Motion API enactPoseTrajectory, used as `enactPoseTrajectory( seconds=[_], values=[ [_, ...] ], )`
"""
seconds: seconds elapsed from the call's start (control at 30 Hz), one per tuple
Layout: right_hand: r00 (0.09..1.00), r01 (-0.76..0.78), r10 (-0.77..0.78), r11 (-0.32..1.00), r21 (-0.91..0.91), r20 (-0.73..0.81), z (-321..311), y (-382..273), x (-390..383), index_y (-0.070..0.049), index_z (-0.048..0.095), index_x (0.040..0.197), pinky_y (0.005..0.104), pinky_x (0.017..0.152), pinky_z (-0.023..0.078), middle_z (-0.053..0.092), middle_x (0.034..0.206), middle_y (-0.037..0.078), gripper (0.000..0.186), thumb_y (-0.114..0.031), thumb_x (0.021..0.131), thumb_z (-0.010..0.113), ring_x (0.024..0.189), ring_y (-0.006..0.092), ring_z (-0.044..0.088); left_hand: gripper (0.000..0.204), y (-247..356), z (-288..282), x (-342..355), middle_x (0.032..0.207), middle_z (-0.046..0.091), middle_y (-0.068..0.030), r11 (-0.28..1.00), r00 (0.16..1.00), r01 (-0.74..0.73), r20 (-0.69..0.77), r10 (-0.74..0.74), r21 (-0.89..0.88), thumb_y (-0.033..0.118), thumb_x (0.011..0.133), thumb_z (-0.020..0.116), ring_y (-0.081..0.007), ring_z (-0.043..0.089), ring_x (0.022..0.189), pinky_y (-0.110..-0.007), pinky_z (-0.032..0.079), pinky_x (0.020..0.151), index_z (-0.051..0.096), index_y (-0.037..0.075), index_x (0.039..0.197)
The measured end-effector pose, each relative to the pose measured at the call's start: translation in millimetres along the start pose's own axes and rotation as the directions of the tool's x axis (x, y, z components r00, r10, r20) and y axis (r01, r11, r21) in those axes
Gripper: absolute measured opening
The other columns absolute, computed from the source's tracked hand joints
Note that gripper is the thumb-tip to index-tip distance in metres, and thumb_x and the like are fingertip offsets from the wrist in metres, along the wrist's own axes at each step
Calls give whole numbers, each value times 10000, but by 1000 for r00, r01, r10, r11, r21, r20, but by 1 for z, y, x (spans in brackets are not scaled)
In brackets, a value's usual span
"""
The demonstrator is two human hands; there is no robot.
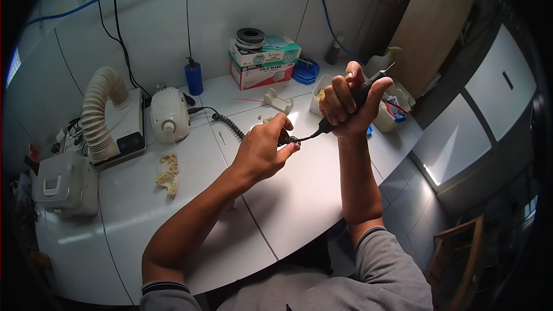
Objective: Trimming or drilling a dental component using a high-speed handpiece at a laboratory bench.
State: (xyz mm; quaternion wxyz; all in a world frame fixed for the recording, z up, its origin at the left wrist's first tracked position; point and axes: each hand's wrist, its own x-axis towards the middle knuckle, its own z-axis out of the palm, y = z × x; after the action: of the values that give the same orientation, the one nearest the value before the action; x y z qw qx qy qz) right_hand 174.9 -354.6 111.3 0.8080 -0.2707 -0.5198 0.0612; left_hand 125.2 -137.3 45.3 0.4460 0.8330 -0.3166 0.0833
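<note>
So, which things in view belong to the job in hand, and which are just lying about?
Seemingly in the job:
black handpiece, held in the right hand
black coiled cord, in the left hand's fingers
white unit, which the cord runs to

Seemingly just lying about:
cream tooth models
stacked boxes
blue cylinder
white case

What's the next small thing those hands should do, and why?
Perhaps ease the left hand toward the right hand: the black cord runs nearly straight from the left hand to the gripped dental handpiece, so slack might help it move.
</note>
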Motion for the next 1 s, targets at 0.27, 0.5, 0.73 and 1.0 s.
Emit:
enactPoseTrajectory(
  seconds=[0.27,0.5,0.73,1.0],
  values=[
    [996,68,-64,996,-63,56,-19,-18,-14,-12,572,1204,249,357,461,431,552,-24,668,-657,1132,418,408,85,474,95,-11,-16,19,1005,758,-64,826,961,252,26,-277,-504,114,1093,681,-128,778,889,-246,582,713,728,33,1110],
    [994,-111,97,942,-318,-58,-37,-30,-27,-78,538,1060,265,340,407,400,542,-32,715,-788,1011,471,389,82,411,137,-55,-58,22,964,640,23,580,968,182,40,-250,-794,210,1163,553,-88,609,864,-265,459,826,626,143,1069],
    [929,193,-217,975,-107,-299,-68,-92,-54,-81,572,1036,254,443,415,382,580,-34,603,-680,1078,525,466,89,391,45,-59,-97,17,874,739,-37,972,963,185,-172,-209,-143,-5,1033,667,-85,648,780,-300,516,694,691,15,1000],
    [714,484,-481,864,-138,-508,-84,-125,-88,-83,661,905,247,514,434,414,617,-36,538,-583,1095,603,530,85,409,127,-57,-78,19,956,804,-48,915,960,271,16,-280,-299,11,946,819,-98,742,897,-282,598,879,772,21,1065]
  ],
)
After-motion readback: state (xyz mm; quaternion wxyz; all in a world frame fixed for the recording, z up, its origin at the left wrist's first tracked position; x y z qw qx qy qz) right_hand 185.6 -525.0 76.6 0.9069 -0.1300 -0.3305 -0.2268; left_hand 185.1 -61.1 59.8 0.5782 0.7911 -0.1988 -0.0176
